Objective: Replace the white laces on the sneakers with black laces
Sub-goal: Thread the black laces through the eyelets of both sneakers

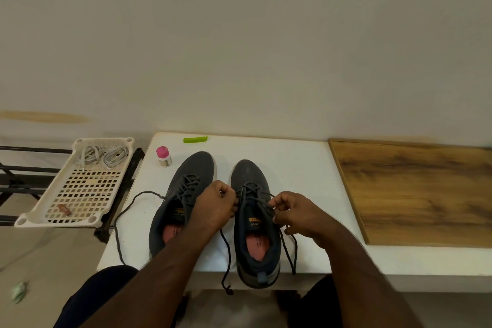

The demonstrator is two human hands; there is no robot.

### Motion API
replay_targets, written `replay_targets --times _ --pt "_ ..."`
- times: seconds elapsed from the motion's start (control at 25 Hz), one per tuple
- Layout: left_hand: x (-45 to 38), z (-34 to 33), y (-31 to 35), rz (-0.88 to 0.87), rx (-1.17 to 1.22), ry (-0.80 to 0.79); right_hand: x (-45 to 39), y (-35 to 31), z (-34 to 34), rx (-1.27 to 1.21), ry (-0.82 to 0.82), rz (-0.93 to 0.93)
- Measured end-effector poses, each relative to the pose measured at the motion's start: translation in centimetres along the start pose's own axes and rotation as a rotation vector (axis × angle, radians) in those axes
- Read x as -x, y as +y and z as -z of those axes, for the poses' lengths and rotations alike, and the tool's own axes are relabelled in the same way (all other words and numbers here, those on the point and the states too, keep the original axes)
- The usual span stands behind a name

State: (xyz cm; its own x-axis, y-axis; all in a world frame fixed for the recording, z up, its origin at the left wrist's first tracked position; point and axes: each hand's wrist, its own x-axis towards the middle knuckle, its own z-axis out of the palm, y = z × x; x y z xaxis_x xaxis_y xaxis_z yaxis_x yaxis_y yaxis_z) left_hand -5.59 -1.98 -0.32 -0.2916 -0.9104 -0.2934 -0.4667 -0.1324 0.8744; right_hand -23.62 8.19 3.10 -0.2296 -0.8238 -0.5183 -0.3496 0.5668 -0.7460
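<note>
**Lacing the right sneaker with a black lace**

I am looking down at a white table (292, 168) where two dark grey sneakers are standing side by side, toes pointing far. My left hand (215, 204) and right hand (295, 214) are working at the right sneaker (255, 221), each with fingers curled, pinching the black lace (259, 200) near the upper eyelets. Its loose ends are trailing over the near table edge. The left sneaker (181, 200) is already carrying a black lace, one end looping off to the left. The white laces (102, 156) are lying coiled in a plastic tray (80, 192) well to the left. I am judging the lace soft, light and limp, so gripping close to the tip should steer it best.
</note>
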Motion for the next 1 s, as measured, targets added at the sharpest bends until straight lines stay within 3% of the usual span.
replay_targets --times 0.16,0.2,0.28,0.36,0.48,0.6,0.64,0.72,0.8,0.84,0.92,1.0 --pt "-0.3 -0.2 -0.2 0.016 0.039 -0.024 -0.2 0.1 0.1 0.108 0.036 0.050" --pt "-0.2 -0.2 -0.1 0.015 0.044 -0.026 -0.5 0.1 0.1 0.187 0.120 0.081" --pt "-0.1 -0.2 -0.1 0.010 0.059 -0.024 -1.2 0.2 0.2 0.418 0.467 0.180" --pt "0.1 -0.2 -0.1 0.002 0.065 -0.020 -1.8 0.0 0.0 0.428 0.687 0.294" --pt "0.2 0.2 -0.2 -0.025 0.047 -0.008 -1.9 0.1 -1.2 0.412 0.641 0.323" --pt "0.3 0.4 -0.3 -0.030 0.057 -0.002 -1.0 -0.2 -1.9 0.454 0.763 0.357" --pt "0.5 0.4 -0.2 -0.034 0.059 -0.002 -0.4 -0.6 -2.2 0.389 0.725 0.374" --pt "0.9 0.6 0.1 -0.038 0.078 -0.004 1.1 -1.5 -3.7 0.301 0.466 0.408" --pt "1.0 0.8 0.2 -0.038 0.097 -0.013 2.1 -1.8 -5.9 0.496 0.274 0.417" --pt "1.1 0.9 0.3 -0.034 0.098 -0.016 2.2 -1.7 -6.7 0.629 0.255 0.392" --pt "1.2 1.2 0.4 -0.055 0.065 -0.010 2.2 -1.8 -7.6 0.796 0.326 0.332" --pt "1.5 1.6 0.7 -0.101 0.095 0.000 2.3 -1.9 -8.0 0.783 0.388 0.317"
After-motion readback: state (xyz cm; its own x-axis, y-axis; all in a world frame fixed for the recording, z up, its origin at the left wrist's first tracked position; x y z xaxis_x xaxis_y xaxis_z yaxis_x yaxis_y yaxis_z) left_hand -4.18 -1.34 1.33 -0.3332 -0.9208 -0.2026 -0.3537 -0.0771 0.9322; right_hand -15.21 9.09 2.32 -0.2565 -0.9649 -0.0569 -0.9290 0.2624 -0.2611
